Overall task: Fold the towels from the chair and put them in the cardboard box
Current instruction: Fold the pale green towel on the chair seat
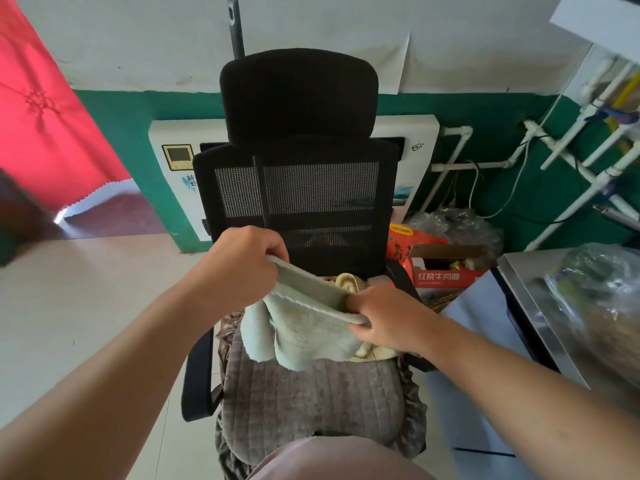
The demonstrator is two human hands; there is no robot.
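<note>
A pale green towel (pixel 304 327) hangs over the seat of a black mesh office chair (pixel 298 188). My left hand (pixel 242 265) pinches its upper left corner, and my right hand (pixel 384 317) grips its upper right edge, so the top hem is stretched between them. The rest of the towel droops onto the quilted grey seat cushion (pixel 311 396). A cream towel (pixel 349 282) lies bunched behind it at the back of the seat, partly hidden. A cardboard box (pixel 446 271) with red print stands on the floor to the right of the chair.
A steel counter (pixel 540 306) with plastic-wrapped goods (pixel 602 299) stands at the right. White pipes (pixel 588 161) run along the green wall. A white wall heater (pixel 173 174) sits behind the chair. A red curtain (pixel 38 109) hangs at the left over pale floor tiles (pixel 86 299).
</note>
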